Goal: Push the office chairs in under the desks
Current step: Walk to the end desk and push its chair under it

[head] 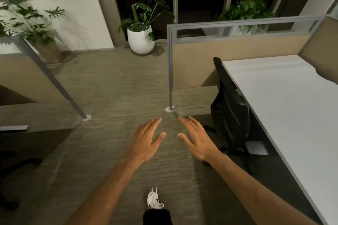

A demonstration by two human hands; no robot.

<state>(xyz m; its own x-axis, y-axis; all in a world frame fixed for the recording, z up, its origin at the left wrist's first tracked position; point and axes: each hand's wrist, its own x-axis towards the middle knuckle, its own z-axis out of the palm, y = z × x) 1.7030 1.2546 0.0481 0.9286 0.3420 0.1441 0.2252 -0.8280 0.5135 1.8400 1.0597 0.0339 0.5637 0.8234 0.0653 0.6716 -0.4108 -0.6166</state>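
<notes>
A black office chair (229, 107) stands at the right, its back close against the edge of a white desk (285, 106), seat tucked beneath. My left hand (149, 141) and my right hand (197, 139) hover side by side over the carpet in the aisle, palms down, fingers spread, holding nothing. Both hands are apart from the chair; the right one is a short way left of it. At the lower left a dark shape (16, 168) that may be another chair's base sits in shadow, too dim to tell.
A beige cubicle partition (228, 55) with a metal post (170, 86) stands ahead right; another partition (27, 75) is at left. A white planter (140, 39) with a plant sits by the windows. Carpeted aisle runs between. My white shoe (153, 200) is below.
</notes>
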